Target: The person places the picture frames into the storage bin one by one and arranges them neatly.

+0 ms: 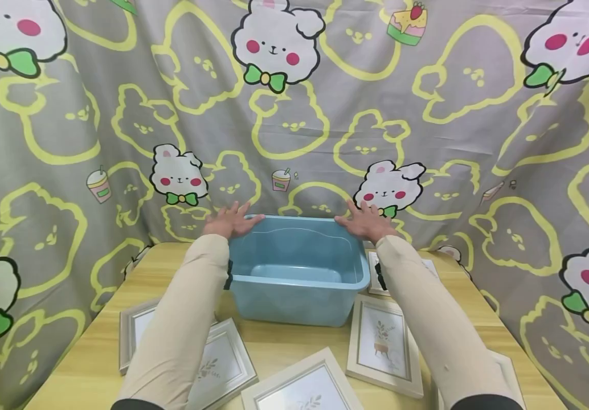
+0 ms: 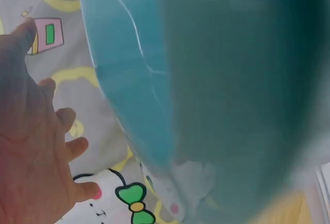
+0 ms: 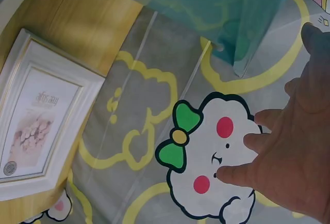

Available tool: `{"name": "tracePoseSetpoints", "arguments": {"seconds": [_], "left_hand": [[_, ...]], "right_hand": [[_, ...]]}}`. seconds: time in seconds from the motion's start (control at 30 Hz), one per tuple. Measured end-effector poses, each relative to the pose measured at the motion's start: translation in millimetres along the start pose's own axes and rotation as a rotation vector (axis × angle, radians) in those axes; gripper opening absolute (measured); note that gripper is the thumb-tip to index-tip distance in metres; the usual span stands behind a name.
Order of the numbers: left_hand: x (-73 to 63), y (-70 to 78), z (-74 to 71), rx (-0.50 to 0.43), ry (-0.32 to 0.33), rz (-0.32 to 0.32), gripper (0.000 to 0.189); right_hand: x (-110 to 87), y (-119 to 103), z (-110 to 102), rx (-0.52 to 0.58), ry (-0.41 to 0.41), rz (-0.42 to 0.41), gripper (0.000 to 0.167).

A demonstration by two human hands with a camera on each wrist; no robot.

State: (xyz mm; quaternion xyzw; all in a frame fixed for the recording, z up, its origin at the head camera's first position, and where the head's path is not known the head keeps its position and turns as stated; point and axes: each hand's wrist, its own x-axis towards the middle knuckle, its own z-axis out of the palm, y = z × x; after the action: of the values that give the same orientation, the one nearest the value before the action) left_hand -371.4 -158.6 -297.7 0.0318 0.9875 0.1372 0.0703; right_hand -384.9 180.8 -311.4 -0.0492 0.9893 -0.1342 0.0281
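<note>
A light-blue plastic tub (image 1: 294, 302) stands upright near the back of the table, with nothing lying inside it. My left hand (image 1: 232, 220) is spread at the tub's far left corner, its fingers extended. At the far right corner my right hand (image 1: 367, 222) is likewise spread, thumb pointing inward along the rim. In the left wrist view the left hand (image 2: 36, 131) shows separated fingers beside the tub wall (image 2: 129, 69). The right wrist view has the right hand (image 3: 294, 141) with fingers apart, near the tub's edge (image 3: 247, 33). Neither hand holds anything.
Several picture frames lie around the tub: a plant-print frame (image 1: 384, 344) at right, a frame (image 1: 223, 364) at left, another (image 1: 302, 387) in front, and a white frame (image 3: 38, 115) behind the right forearm. A patterned curtain (image 1: 294, 114) hangs behind the wooden table (image 1: 89, 347).
</note>
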Motion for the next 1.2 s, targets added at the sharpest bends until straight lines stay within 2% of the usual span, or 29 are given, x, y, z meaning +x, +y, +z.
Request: {"name": "tracePoseSetpoints", "arguments": {"seconds": [0.23, 0.5, 0.73, 0.97, 1.2], "left_hand": [[0.6, -23.7, 3.4, -0.004, -0.061, 0.011, 0.085], [1.9, -45.4, 18.0, -0.101, -0.043, 0.052, 0.084], [5.7, -52.5, 32.4, -0.158, -0.035, 0.118, 0.079], [2.5, -54.5, 40.6, -0.226, -0.011, 0.135, 0.082], [-2.2, -60.8, 47.8, -0.317, 0.023, 0.227, 0.08]], "right_hand": [[3.0, 13.2, 7.1, 0.021, -0.005, 0.037, 0.079], [6.1, 28.2, 15.9, 0.002, -0.025, 0.037, 0.08], [7.1, 34.8, 22.5, 0.04, -0.039, 0.048, 0.078], [11.6, 44.8, 25.7, 0.052, -0.036, 0.064, 0.077], [14.5, 56.2, 29.9, 0.099, -0.018, 0.063, 0.075]]}}
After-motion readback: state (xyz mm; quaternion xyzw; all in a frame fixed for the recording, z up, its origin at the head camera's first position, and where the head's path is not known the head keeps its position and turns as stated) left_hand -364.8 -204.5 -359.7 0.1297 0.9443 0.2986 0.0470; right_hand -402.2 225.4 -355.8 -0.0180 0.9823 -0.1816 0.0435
